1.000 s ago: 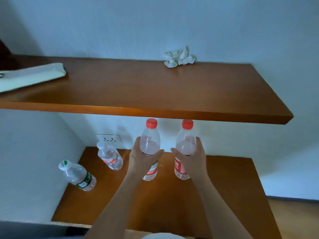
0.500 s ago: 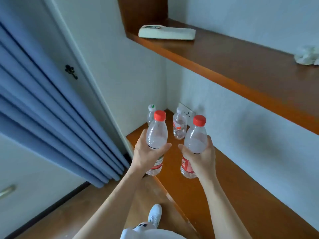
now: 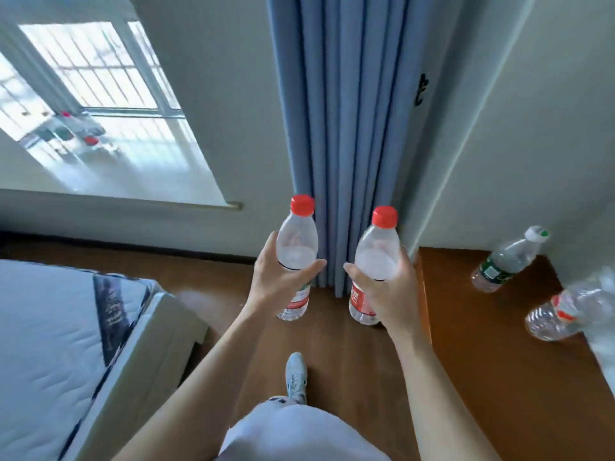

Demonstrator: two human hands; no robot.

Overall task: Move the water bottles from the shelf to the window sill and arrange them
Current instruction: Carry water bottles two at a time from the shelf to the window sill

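My left hand (image 3: pixel 278 281) grips a clear red-capped water bottle (image 3: pixel 298 239) upright in the air. My right hand (image 3: pixel 389 287) holds a second red-capped bottle (image 3: pixel 377 247) the same way, just to its right. Both hang over the wooden floor in front of the blue curtain. On the brown shelf (image 3: pixel 492 347) at the right stand a green-labelled bottle (image 3: pixel 507 259) and a blurred red-labelled bottle (image 3: pixel 565 314). The pale window sill (image 3: pixel 139 181) lies at upper left, with several blurred bottles (image 3: pixel 76 134) standing on it near the glass.
A blue curtain (image 3: pixel 346 111) hangs straight ahead between window and shelf. A bed with a white mattress (image 3: pixel 50 344) fills the lower left. My shoe (image 3: pixel 296 377) rests on the wooden floor between bed and shelf. A white wall corner rises at right.
The view has swung left from the shelf toward the curtain and window. Both hands still hold their bottles, now clear of the shelf and over the floor.
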